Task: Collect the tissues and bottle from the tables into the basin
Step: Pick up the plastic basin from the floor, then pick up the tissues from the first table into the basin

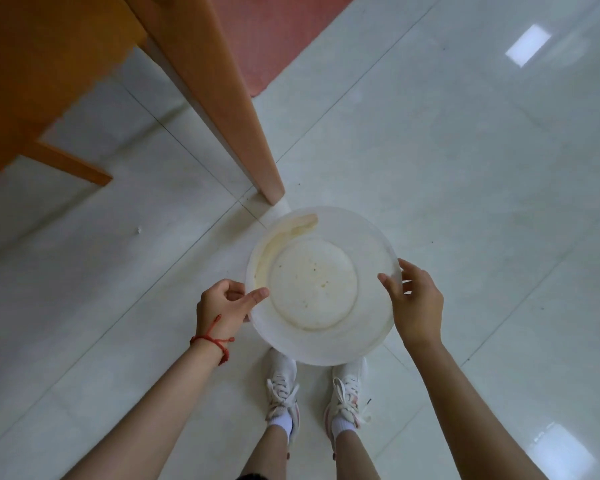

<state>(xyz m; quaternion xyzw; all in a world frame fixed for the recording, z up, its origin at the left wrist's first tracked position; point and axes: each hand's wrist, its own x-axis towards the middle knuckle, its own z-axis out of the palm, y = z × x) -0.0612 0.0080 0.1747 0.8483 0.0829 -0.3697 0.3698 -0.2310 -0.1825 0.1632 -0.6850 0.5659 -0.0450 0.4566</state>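
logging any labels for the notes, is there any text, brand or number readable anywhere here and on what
No readable text in this view.
Basin: no label or print, only yellowish stains.
Shoes: no brand mark can be made out.
Wooden table and floor tiles: no writing or signs.
Left hand and right hand grip the basin rim; the red wrist string carries no lettering.

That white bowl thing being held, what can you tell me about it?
The basin is round, shallow and made of cloudy white, see-through plastic, with a flat circular bottom. Yellowish stains and small specks mark its inside, and it holds no tissues or bottle. It is held level above the pale tiled floor, just past the shoes, near a wooden leg. The left hand pinches its left rim, and the right hand grips the right rim.
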